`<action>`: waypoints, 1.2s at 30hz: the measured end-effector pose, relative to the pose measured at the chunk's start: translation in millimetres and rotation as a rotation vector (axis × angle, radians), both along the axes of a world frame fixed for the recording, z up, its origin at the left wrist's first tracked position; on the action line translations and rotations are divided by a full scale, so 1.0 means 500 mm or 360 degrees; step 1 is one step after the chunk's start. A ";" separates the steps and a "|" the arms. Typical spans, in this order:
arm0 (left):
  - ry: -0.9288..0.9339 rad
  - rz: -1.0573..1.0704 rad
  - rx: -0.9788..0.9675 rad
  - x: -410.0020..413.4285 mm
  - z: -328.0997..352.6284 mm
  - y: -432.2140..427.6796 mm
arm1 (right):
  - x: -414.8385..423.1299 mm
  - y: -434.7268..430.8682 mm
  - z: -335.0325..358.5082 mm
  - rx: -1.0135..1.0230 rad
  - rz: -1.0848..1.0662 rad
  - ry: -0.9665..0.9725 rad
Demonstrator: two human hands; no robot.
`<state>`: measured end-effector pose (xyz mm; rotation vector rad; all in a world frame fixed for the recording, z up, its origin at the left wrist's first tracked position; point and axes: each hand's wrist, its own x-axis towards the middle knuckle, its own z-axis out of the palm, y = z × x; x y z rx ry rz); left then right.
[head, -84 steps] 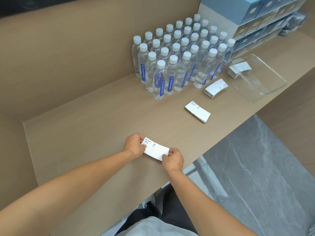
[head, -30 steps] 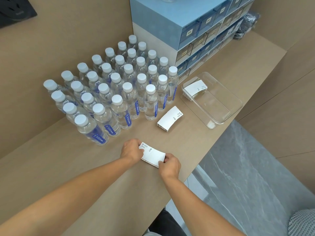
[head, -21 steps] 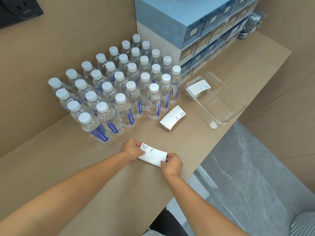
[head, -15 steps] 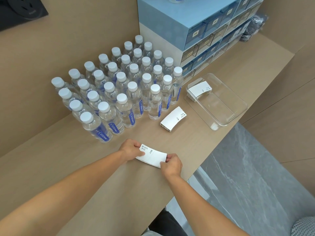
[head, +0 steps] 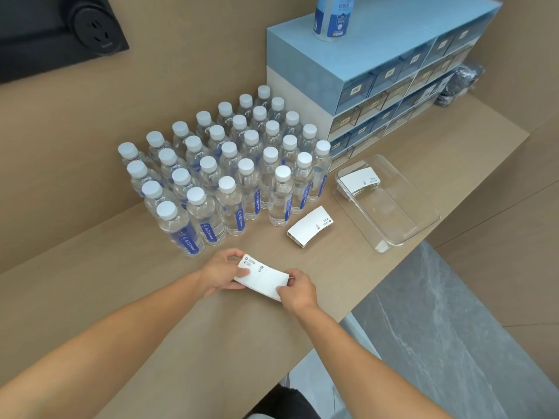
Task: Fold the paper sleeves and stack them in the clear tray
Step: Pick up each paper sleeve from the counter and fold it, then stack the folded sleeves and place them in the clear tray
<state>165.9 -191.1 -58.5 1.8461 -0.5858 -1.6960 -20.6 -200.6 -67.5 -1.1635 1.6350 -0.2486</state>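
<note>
A white paper sleeve (head: 262, 278) with small printed marks lies under my fingers near the counter's front edge. My left hand (head: 220, 274) pinches its left end and my right hand (head: 298, 290) pinches its right end. A small pile of white sleeves (head: 310, 226) rests on the counter further back to the right. The clear tray (head: 402, 219) stands at the right. A stack of sleeves (head: 360, 180) lies in its far left corner.
Several rows of capped water bottles (head: 230, 164) stand behind my hands. A blue drawer cabinet (head: 378, 65) with a bottle on top stands at the back right. The counter edge (head: 357, 309) drops off right of my right hand. A black socket panel (head: 54, 31) is on the wall.
I moved along the counter to the right with the sleeve in both hands. It has since lifted a little, my left thumb now on top of it.
</note>
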 end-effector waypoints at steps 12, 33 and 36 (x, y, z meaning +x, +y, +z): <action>0.0428 0.0222 -0.0381 -0.040 0.087 0.011 | 0.014 0.041 0.090 0.0330 -0.0391 -0.0631; 0.0706 -0.0310 -0.0124 -0.181 0.106 -0.147 | -0.198 -0.206 0.132 0.0916 0.0253 -0.1158; 0.0540 -0.0410 -0.0048 -0.228 0.113 -0.187 | -0.232 -0.298 0.147 0.0800 0.0243 -0.1218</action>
